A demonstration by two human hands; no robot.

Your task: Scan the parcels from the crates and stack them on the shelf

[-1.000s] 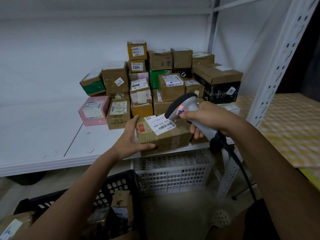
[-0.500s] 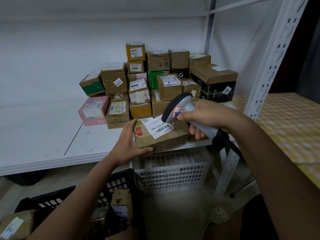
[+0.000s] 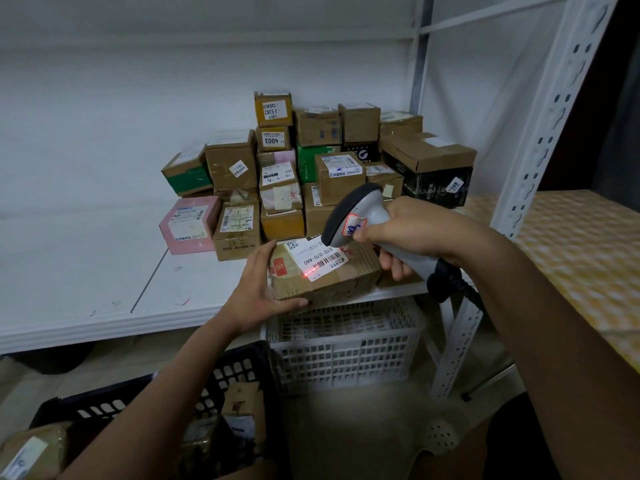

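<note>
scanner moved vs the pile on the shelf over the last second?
Yes. Against the pink box in the stack, the scanner in the right hand has slid slightly left, further over the held parcel, its red beam now on the label.

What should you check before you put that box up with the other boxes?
1. Red scanner light on the label: ok, it lies on the barcode.
2. Scan went through: cannot tell, nothing shows a beep or a reading.
3. Left hand holds the box: ok, thumb under its near edge.
4. Right hand grips the scanner: ok.
5. Room on the shelf: ok, bare board left of the pile.
6. Pile steady: cannot tell; the boxes lean unevenly.
</note>
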